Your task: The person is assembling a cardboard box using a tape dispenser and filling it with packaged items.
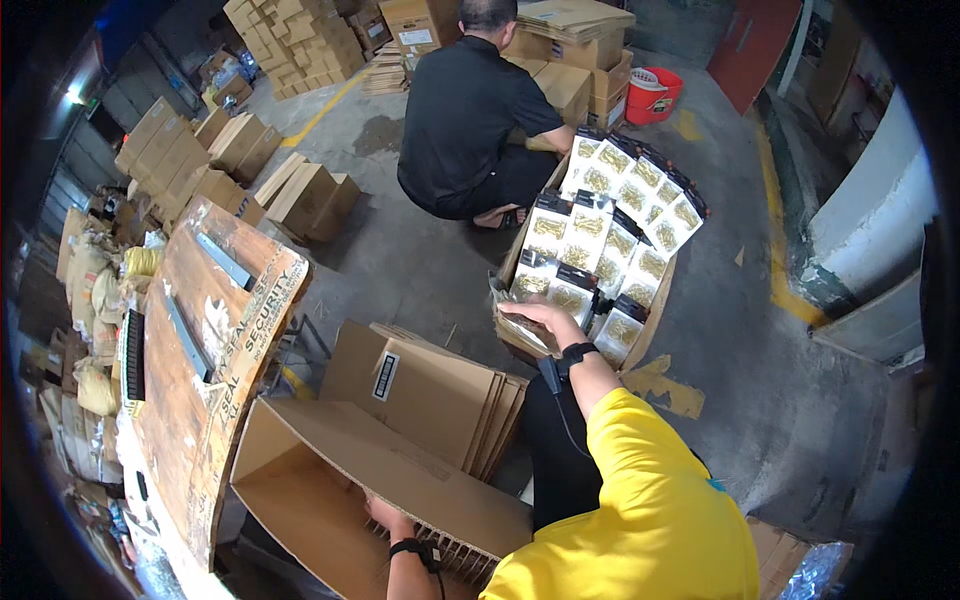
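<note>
My right hand [540, 318] reaches to the near left corner of an open carton [655, 330] filled with packs. Its fingers curve over a clear-fronted pack [528, 334] there. The other packs [588, 232] stand in rows, white-backed with black tops and gold-coloured pieces behind clear fronts. Lower down, my left hand [388, 514] is inside a second open, tilted carton [390, 450], beside a row of thin upright edges [460, 552] along its inner wall. That hand's fingertips are partly hidden, and I cannot tell if they hold anything.
A person in black [470, 125] squats beyond the packs. Flattened cartons [430, 385] lean behind the tilted carton. At left is a worn wooden board [225, 330] with tape on it. Stacked boxes [300, 45] and a red bucket [653, 97] stand farther back.
</note>
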A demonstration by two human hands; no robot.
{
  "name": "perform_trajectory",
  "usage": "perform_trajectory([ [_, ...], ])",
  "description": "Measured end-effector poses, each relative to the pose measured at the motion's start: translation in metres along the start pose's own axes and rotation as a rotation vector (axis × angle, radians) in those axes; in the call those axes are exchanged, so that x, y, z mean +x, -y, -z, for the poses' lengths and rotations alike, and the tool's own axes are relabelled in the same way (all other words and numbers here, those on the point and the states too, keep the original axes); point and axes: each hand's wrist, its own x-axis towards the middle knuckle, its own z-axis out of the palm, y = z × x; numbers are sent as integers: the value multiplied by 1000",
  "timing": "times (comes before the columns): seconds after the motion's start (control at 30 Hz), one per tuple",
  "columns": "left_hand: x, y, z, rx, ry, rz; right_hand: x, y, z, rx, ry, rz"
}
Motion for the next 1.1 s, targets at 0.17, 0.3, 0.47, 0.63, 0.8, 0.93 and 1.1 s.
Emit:
perform_trajectory([
  [0.17,-15,-67,-37,863,133,-210,-30,-35,36,50,44,-129],
  [0.3,6,-4,-29,219,129,-277,-44,-40,26,318,-191,-22],
  [0.47,2,-14,-38,84,84,-33,-71,-48,51,265,-739,323],
  [0.63,-10,-48,-41,142,150,-63,-56,-50,52,-230,-1075,-226],
  [0.8,-19,-63,-44,59,15,97,-36,-61,44,-328,-1058,-143],
  [0.93,-11,-42,-33,233,100,-57,-23,-65,35,-246,-1156,-155],
  [1.1,-18,-66,-50,322,135,-89,1,-103,54,21,-1074,-52],
])
